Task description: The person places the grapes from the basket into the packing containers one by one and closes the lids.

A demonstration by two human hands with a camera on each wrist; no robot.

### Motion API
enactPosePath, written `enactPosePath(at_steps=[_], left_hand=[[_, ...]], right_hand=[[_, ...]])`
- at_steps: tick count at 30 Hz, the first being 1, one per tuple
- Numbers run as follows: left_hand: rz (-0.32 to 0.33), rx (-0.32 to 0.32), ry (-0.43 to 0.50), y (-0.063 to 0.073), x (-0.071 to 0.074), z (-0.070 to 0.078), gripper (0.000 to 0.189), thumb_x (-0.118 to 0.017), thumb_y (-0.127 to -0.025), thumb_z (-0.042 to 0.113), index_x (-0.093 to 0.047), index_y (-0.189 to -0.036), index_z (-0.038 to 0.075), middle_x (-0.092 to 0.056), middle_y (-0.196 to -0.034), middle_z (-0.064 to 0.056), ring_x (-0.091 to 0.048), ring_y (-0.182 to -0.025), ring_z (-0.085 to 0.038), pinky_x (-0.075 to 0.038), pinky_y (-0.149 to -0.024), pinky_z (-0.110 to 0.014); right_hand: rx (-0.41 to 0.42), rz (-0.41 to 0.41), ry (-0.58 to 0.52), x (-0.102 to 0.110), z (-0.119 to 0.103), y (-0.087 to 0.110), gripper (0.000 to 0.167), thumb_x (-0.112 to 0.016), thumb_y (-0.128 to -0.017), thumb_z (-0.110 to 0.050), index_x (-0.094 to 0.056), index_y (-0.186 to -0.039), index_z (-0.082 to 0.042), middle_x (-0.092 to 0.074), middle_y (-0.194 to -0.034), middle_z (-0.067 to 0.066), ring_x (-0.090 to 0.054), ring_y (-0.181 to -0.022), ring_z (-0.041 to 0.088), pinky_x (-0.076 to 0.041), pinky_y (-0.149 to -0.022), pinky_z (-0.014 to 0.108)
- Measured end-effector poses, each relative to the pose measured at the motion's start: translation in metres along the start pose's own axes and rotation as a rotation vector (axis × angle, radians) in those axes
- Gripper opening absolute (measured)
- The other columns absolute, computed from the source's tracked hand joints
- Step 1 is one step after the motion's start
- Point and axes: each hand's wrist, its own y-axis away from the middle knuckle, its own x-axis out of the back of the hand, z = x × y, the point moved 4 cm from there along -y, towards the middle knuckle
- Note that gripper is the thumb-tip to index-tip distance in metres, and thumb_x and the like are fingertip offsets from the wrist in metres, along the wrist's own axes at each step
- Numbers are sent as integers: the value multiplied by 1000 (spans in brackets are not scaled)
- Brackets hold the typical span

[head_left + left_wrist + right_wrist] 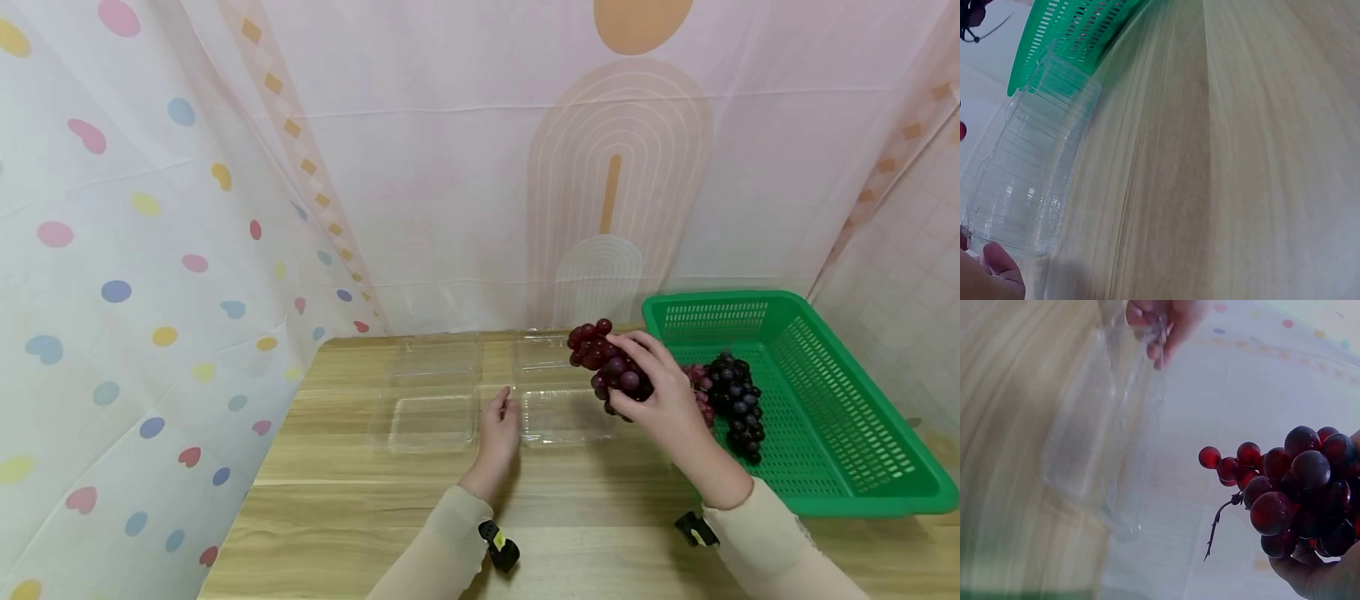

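Observation:
My right hand (pixel 660 396) holds a bunch of dark red grapes (pixel 600 358) above a clear plastic container (pixel 566 417). In the right wrist view the grapes (pixel 1310 487) sit between thumb and fingers, a thin bare stem hanging from them. My left hand (pixel 498 429) pinches the left edge of that same container, its thumb (pixel 1000 259) outside the wall in the left wrist view. The container (pixel 1029 156) lies on the table with its hinged lid folded back.
Another clear container (pixel 431 421) lies to the left. A green basket (pixel 847 500) stands at the right, holding black grapes (pixel 738 400) and some red grapes (pixel 703 392). Wooden table (pixel 337 508) spreads in front; patterned curtains (pixel 450 208) hang behind and to the left.

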Motion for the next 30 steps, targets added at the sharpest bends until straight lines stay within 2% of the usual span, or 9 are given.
enactPosePath(at_steps=[4,11,19,23,30], left_hand=[[12,15,25,0,0,0,37,-46,-94,2,-50,-128,-11,-56,-101,-19,-52,-85,-20,-44,-70,-23],[5,52,38,-1,0,-1,36,-48,-94,1,-52,-129,-8,-56,-101,-19,-50,-84,-19,-43,-68,-22],[-9,84,49,1,2,-1,34,-48,-95,3,-54,-127,-6,-56,-100,-16,-49,-81,-16,-43,-66,-21],[-12,82,63,2,3,-1,33,-47,-96,4,-55,-126,-7,-56,-103,-18,-50,-85,-18,-43,-68,-21],[3,79,91,1,3,-3,31,-48,-96,3,-56,-124,-8,-57,-103,-19,-50,-82,-17,-42,-65,-20]], right_hand=[[33,-9,-28,-17,-4,-3,62,-74,-69,1,-59,-127,-16,-50,-131,12,-53,-113,32,-49,-84,49],[2,-49,-78,-40,-2,-3,61,-73,-70,-1,-58,-127,-18,-50,-133,9,-53,-114,32,-49,-88,49],[-23,-120,-112,-65,5,0,62,-72,-69,-1,-58,-127,-17,-50,-133,17,-54,-113,36,-49,-88,50],[-32,-142,-104,-74,7,1,61,-72,-70,-1,-58,-127,-17,-50,-132,17,-53,-115,35,-48,-90,51],[-57,-177,-127,-81,9,2,60,-73,-71,-2,-58,-128,-18,-49,-135,15,-53,-117,36,-47,-91,53]])
